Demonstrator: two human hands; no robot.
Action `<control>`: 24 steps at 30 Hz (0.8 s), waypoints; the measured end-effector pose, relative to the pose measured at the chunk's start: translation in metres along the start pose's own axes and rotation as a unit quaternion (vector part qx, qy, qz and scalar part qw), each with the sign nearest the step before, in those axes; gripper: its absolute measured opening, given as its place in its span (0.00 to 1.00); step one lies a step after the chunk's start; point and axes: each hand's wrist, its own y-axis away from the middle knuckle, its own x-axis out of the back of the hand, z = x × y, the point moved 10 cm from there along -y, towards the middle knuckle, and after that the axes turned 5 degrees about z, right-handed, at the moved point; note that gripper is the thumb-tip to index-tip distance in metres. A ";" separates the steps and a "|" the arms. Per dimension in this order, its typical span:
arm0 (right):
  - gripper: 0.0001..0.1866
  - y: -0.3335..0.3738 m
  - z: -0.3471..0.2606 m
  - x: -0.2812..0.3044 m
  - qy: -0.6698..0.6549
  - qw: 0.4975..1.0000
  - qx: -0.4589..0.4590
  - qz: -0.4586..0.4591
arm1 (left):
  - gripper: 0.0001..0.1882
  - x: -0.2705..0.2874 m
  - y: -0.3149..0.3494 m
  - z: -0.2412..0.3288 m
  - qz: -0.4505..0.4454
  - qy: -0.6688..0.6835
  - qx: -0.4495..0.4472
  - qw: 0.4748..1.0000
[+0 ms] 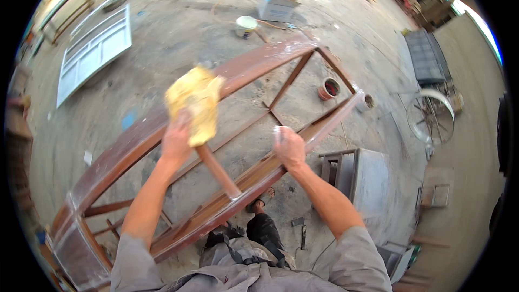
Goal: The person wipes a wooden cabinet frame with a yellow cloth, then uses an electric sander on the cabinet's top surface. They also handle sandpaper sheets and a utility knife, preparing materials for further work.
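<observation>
My left hand [177,139] is closed around a crumpled yellow cloth [194,100], blurred by motion. The cloth covers part of the far rail of a long reddish-brown wooden furniture frame [265,60], which spans the space before me. My right hand [290,148] is a fist above the frame's near rail [253,177], with a small whitish piece poking out by the fingers; its kind is unclear. A short crossbar [217,172] runs between the rails below the cloth. Whitish dust or smears show on the frame's corners and top faces.
Beyond the frame stand a white bucket [246,24] and a cardboard box [278,8]. An open paint can [328,90] is by its right end. At right are a grey box-like cabinet [372,176] and a wheeled cart [431,117]. A pale panelled frame [96,54] lies far left.
</observation>
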 end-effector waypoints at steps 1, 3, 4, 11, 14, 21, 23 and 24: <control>0.12 0.001 0.003 0.000 -0.010 1.000 0.000 0.006 | 0.42 0.004 0.005 0.001 -0.005 0.008 0.022 1.000; 0.12 0.000 -0.004 0.002 -0.042 0.999 0.010 0.019 | 0.39 -0.010 -0.012 0.010 0.006 0.003 0.049 0.999; 0.12 0.000 -0.011 0.006 -0.066 0.997 0.024 0.024 | 0.38 -0.020 -0.028 0.020 0.005 0.001 0.061 0.998; 0.10 0.000 0.005 0.049 -0.395 0.915 0.054 0.060 | 0.33 -0.047 -0.075 0.039 0.007 -0.032 0.054 0.998; 0.15 0.035 0.046 0.079 -0.498 0.865 0.060 0.007 | 0.31 -0.054 -0.072 0.026 0.085 -0.079 0.142 0.983; 0.14 0.139 0.277 0.114 -0.295 0.939 -0.166 -0.064 | 0.30 -0.166 -0.251 0.157 0.061 -0.038 0.095 0.993; 0.14 0.186 0.366 0.122 -0.323 0.891 -0.319 -0.017 | 0.31 -0.157 -0.246 0.172 0.019 -0.028 0.019 0.999; 0.16 0.188 0.385 0.145 -0.360 0.858 -0.365 0.027 | 0.32 -0.147 -0.229 0.157 0.047 -0.069 0.017 0.996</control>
